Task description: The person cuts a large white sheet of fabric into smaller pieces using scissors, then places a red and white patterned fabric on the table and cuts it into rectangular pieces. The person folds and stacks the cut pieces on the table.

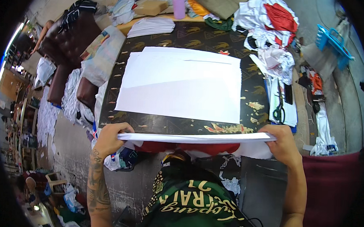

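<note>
A stack of white paper sheets (197, 137) is stretched level between my hands at the table's near edge, seen almost edge-on. My left hand (112, 138) grips its left end, thumb on top. At the other end my right hand (284, 143) is closed round the right corner. Red and white cloth (209, 148) shows just below the held stack. Beyond it, a wide pile of large white sheets (181, 87) lies on the dark patterned table (254, 92), its edges slightly uneven.
At the table's far left sits another white paper stack (151, 27), near a pink bottle (178, 6). Black-handled scissors (278, 111) lie on papers at the right edge. White and red garments (271, 20) heap at the far right. A brown armchair (73, 40) stands left.
</note>
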Available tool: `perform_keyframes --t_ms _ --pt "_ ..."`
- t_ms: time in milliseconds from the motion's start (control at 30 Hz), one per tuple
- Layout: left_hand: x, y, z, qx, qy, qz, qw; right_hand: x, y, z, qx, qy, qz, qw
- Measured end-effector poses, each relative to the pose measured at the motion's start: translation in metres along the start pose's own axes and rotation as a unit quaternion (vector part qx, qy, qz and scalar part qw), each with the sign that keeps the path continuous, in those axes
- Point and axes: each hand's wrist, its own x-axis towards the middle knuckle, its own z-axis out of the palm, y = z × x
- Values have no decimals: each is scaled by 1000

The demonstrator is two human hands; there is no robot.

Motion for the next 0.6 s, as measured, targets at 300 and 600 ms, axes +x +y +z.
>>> perform_keyframes --t_ms 300,600 --pt "25 -142 -25 -250 388 -139 876 39 99 -4 160 297 -13 941" --pt "313 -246 -60 178 496 -79 846 316 153 -8 -72 519 -4 852"
